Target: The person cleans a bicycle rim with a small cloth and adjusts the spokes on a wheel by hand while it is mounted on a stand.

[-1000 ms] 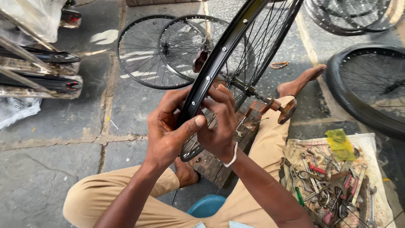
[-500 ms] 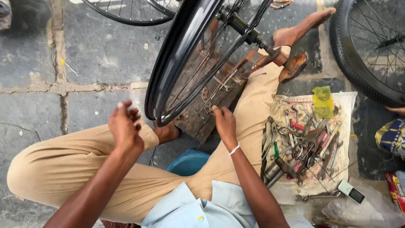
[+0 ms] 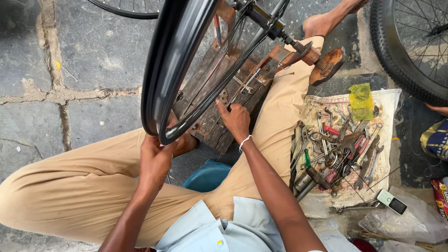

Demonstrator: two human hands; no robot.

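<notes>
A black bicycle wheel rim [image 3: 170, 70] with thin spokes stands upright between my knees, its axle [image 3: 275, 30] resting on a worn wooden stand [image 3: 224, 88]. My left hand [image 3: 156, 156] grips the rim's lower edge. My right hand [image 3: 235, 119] reaches onto the wooden stand beside the spokes, fingers pinched on a small part or spoke end; what it holds is too small to tell. I sit on a low blue stool [image 3: 207, 175] in tan trousers.
A cloth [image 3: 387, 100] on my right carries several wrenches, spanners and pliers [image 3: 340, 149], with a yellow-green bag [image 3: 361, 100]. A small phone [image 3: 392, 201] and plastic bags lie nearby. A tyred wheel [image 3: 410, 51] is at the upper right, another rim at the top. The floor is stone paving.
My left hand, free and raised half a second ago, has taken hold of the rim's lower edge. My right hand has moved forward onto the wooden stand. The view has tilted further down.
</notes>
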